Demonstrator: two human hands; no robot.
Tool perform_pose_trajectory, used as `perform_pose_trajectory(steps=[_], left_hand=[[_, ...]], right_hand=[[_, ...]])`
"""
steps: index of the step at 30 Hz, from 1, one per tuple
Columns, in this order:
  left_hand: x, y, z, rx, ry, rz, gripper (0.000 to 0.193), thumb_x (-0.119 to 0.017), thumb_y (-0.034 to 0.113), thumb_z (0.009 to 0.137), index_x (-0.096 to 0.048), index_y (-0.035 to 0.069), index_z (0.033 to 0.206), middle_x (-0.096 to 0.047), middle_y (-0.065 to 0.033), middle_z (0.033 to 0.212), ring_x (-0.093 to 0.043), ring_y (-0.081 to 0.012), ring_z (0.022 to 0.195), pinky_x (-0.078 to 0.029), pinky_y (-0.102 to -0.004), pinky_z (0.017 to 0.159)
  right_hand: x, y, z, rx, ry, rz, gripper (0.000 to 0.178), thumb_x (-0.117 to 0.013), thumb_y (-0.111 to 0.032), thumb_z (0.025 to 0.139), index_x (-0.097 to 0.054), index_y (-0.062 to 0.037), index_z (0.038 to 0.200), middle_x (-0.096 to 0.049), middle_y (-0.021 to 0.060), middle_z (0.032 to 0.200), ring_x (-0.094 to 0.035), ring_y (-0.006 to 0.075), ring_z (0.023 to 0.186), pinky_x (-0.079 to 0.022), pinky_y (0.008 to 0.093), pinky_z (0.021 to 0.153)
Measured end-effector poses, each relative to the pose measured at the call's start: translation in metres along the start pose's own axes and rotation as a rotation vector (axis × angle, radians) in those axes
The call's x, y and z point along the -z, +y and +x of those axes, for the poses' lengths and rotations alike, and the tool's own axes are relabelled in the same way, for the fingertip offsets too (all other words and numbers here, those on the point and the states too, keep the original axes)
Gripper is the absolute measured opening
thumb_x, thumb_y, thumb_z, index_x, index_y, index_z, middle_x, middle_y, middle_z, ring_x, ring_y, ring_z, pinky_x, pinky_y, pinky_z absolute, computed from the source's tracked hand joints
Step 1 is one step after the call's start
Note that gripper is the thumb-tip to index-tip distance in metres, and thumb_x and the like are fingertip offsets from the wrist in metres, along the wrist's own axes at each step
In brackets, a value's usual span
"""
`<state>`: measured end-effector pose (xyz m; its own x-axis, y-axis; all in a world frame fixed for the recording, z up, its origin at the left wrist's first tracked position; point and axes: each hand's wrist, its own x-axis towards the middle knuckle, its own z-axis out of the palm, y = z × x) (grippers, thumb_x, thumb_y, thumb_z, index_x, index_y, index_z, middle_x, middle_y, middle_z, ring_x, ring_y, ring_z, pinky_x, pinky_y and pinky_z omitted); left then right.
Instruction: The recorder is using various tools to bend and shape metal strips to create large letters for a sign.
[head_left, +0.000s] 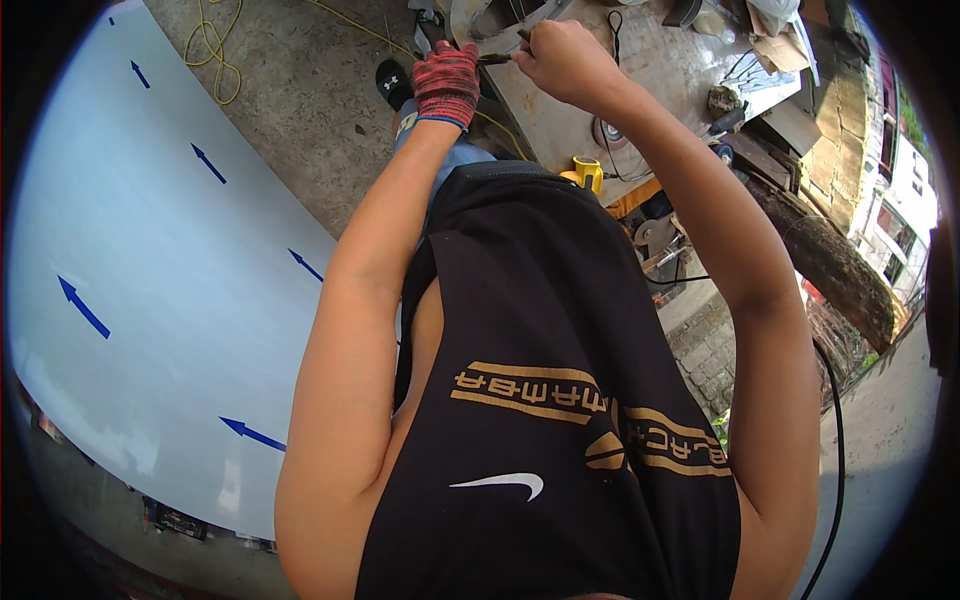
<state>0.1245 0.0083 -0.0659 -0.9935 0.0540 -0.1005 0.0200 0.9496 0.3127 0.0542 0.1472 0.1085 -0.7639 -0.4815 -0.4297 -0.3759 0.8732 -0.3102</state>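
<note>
My left hand (446, 85), in a red and black knit glove with a blue cuff, is closed at the near left corner of a worktable (555, 120). Just right of it my bare right hand (566, 62) is curled into a fist. A short dark slim piece (494, 59) spans the gap between the two hands, its right end going into the right fist. Its kind is too small to tell. What the gloved fingers close on is hidden. Curved grey metal pieces (508, 18) lie just beyond the hands.
A large white panel (150, 250) with blue arrows fills the left. Yellow cord (215, 60) lies on the concrete floor (290, 110). On the table's near side is a yellow tool (587, 175). A dark beam (840, 260) and a black cable (838, 450) are at right.
</note>
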Motion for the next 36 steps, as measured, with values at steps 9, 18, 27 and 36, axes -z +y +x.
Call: perform_pose_trajectory(steps=[9,18,27,36], left_hand=[[0.004,0.001,-0.002,0.02,0.017,-0.04,0.025,-0.055,0.022,0.088,-0.066,0.016,0.11,-0.063,-0.0166,0.107,-0.065,-0.0334,0.098,-0.05,-0.0486,0.08],[0.002,0.001,-0.002,0.025,0.008,-0.03,0.027,-0.063,0.026,0.086,-0.063,0.016,0.111,-0.062,-0.018,0.109,-0.065,-0.035,0.098,-0.05,-0.0496,0.079],[0.004,0.005,-0.002,0.042,-0.003,-0.003,0.029,-0.061,0.024,0.086,-0.063,0.016,0.113,-0.062,-0.0182,0.111,-0.065,-0.0349,0.097,-0.05,-0.0486,0.078],[0.003,0.002,-0.003,0.042,0.018,-0.018,0.029,-0.063,0.025,0.085,-0.063,0.016,0.112,-0.063,-0.0175,0.109,-0.066,-0.0345,0.096,-0.05,-0.0491,0.077]], right_hand=[[-0.005,-0.015,0.0,-0.22,0.022,0.15,0.041,-0.058,-0.028,0.091,-0.067,0.008,0.074,-0.063,0.0273,0.069,-0.065,0.044,0.073,-0.053,0.047,0.073],[0.0,-0.018,0.002,-0.09,0.018,0.094,0.038,-0.059,-0.025,0.091,-0.065,0.0074,0.073,-0.062,0.028,0.069,-0.064,0.0453,0.072,-0.052,0.0486,0.071],[-0.003,-0.004,0.009,0.107,-0.049,0.054,0.03,-0.061,-0.02,0.09,-0.065,0.0066,0.076,-0.062,0.0272,0.07,-0.063,0.0451,0.072,-0.051,0.0488,0.068],[-0.002,-0.01,0.005,0.05,-0.051,0.068,0.032,-0.062,-0.022,0.09,-0.065,0.0069,0.077,-0.062,0.0275,0.071,-0.063,0.0456,0.075,-0.051,0.0491,0.069]])
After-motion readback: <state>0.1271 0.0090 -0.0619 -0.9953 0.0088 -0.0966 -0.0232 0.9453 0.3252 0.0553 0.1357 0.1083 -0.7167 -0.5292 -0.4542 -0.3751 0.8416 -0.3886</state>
